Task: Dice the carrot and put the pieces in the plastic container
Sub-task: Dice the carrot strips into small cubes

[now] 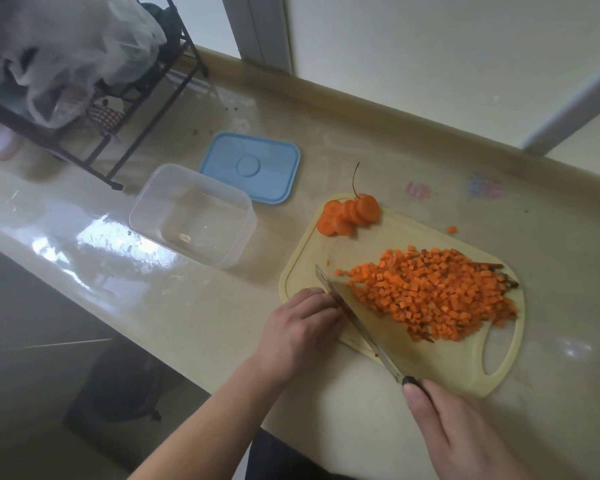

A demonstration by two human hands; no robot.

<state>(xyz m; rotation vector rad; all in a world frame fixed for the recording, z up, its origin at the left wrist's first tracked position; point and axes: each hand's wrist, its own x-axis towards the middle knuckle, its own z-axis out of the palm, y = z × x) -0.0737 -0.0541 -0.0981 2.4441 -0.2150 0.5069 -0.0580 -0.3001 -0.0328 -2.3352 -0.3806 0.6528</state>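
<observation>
A large heap of diced carrot (pixel 430 294) covers the middle of the pale yellow cutting board (pixel 413 355). Several carrot rounds and the carrot tip (pixel 349 216) lie at the board's far corner. My right hand (pixel 465 431) grips the knife (pixel 357 323) by its dark handle, blade edge down on the board. My left hand (pixel 302 327) rests with curled fingers at the board's left edge, fingertips against the blade; a bit of orange shows under them. The clear plastic container (pixel 191 214) stands to the left on the counter with hardly anything in it.
The container's blue lid (pixel 252 167) lies flat behind it. A black wire rack (pixel 125 109) with plastic bags stands at the back left. One carrot cube (pixel 451 230) lies on the counter beyond the board. The counter's front edge runs diagonally at the lower left.
</observation>
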